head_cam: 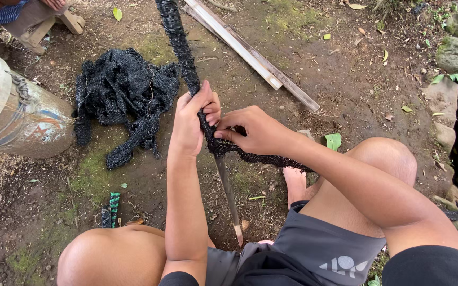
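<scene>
A long stick [230, 197] stands up from the soil between my knees, its upper part wrapped in black mesh netting [178, 42]. My left hand [193, 121] is closed around the wrapped stick. Just right of it, my right hand [253, 131] pinches a strip of the same netting [271, 159] against the stick. That strip trails away to the right under my forearm, past my bare foot [294, 182].
A heap of black netting [123, 92] lies on the dirt at left, beside a tipped pale bucket [11, 114]. Wooden slats [250, 53] lie beyond the stick. Mossy stones [454, 53] line the right edge. Another person sits on a wooden stool [43, 24] at top left.
</scene>
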A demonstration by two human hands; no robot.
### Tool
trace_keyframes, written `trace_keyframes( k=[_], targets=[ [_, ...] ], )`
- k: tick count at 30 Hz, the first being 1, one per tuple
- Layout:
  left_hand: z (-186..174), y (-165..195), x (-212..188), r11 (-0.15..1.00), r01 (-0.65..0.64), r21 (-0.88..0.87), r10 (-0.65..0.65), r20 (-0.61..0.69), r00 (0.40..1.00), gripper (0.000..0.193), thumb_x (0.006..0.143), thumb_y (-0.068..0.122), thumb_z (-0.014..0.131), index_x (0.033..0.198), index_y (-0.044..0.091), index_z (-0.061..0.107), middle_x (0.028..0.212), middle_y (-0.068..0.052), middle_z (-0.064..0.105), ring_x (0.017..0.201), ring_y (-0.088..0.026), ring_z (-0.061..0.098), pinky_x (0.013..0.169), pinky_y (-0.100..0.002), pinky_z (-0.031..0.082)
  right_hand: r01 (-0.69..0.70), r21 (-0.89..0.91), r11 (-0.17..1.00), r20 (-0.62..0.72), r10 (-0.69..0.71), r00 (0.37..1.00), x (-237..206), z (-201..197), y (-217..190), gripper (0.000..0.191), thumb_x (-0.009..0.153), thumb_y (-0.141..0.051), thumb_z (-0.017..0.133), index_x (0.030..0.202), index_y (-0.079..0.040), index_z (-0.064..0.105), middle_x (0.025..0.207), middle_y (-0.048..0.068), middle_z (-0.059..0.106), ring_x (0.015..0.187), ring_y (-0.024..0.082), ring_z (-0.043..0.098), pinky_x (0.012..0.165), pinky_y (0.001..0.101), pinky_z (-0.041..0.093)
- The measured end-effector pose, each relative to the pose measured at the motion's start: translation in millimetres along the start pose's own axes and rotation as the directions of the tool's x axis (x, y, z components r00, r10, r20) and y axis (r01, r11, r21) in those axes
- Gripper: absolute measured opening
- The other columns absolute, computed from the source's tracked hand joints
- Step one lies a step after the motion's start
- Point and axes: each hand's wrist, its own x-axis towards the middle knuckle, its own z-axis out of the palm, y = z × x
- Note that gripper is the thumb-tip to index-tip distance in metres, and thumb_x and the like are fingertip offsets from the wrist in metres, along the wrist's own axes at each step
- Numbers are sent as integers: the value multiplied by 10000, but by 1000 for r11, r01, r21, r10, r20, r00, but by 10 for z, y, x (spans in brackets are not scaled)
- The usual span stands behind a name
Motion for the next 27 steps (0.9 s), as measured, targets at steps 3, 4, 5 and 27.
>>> trace_keyframes(
  k=[3,4,5,27],
  targets=[
    [34,-13,14,1000,1,-11,-2,-56,998,437,1061,285,598,701,133,403,626,34,356,551,-91,341,506,-288,230,7,32,999,7,-7,1000,-15,4,0,135,911,-95,741,1007,-1,727,979,171,737,873,370,706,752,404,554],
    [36,-12,16,1000,-4,9,5,-70,998,458,1055,275,599,678,148,372,598,44,327,519,-86,313,484,-290,204,1,49,999,13,-2,1000,-20,8,-1,136,909,-92,737,1013,-3,729,977,168,739,856,363,708,744,402,552],
    [33,-9,18,1000,-10,29,12,-85,996,483,1050,265,601,656,163,340,571,52,298,488,-81,285,462,-292,179,-14,50,999,22,13,1000,-24,10,1,131,911,-96,740,1004,-4,728,961,163,739,831,355,704,730,400,547],
    [-478,7,-50,960,204,-191,-131,333,934,488,1133,344,455,707,164,300,618,66,242,528,-74,186,491,-288,145,-81,72,994,94,74,993,-88,130,96,123,912,-114,739,990,-19,743,871,148,729,696,276,673,658,370,536]
  ],
)
